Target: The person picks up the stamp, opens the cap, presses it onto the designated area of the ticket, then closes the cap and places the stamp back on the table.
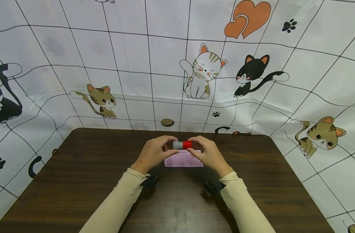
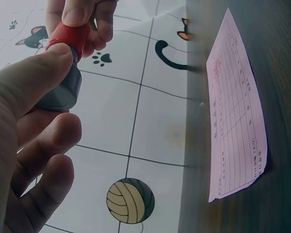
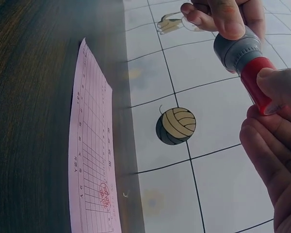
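A small round stamp, red (image 1: 187,144) at one end and grey (image 1: 177,145) at the other, is held level above the far part of the table. My left hand (image 1: 154,150) pinches the grey end between thumb and fingers. From the other side, my right hand (image 1: 209,153) grips the red end (image 3: 256,77). Both parts are joined in line, with a ridged grey collar between them in the right wrist view. Beneath the hands lies a pink printed slip (image 1: 184,160) with ruled rows; a red stamp mark (image 3: 105,195) shows on it.
The dark wooden table (image 1: 93,181) reaches back to a white cloth backdrop (image 1: 131,87) with cats and grid lines printed on it. Dark bands (image 1: 149,181) sit on both wrists, below cream sleeves (image 1: 119,200).
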Demonstrator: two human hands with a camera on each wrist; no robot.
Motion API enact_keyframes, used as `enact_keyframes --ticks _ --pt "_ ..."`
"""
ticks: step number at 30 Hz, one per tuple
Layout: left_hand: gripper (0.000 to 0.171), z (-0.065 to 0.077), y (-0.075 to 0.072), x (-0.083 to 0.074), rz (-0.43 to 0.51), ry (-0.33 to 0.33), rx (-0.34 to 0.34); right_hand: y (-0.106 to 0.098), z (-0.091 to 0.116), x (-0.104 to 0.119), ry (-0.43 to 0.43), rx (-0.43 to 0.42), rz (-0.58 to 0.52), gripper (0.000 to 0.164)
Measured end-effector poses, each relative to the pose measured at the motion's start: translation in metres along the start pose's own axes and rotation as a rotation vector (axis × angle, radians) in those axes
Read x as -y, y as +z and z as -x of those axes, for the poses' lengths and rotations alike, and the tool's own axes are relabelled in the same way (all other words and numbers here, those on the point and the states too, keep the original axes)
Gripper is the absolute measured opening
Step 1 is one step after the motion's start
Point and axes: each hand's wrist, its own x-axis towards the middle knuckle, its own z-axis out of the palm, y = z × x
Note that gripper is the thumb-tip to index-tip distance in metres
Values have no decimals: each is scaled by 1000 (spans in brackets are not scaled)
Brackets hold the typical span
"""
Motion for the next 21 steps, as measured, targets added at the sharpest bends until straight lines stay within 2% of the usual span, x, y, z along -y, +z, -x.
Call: enact_keyframes --ticks 14,21 --pt "42 1 -3 -2 34 -13 76 0 1 -5 -39 51 34 27" --pt "43 0 -1 -1 32 -18 62 3 0 -5 -48 1 28 27"
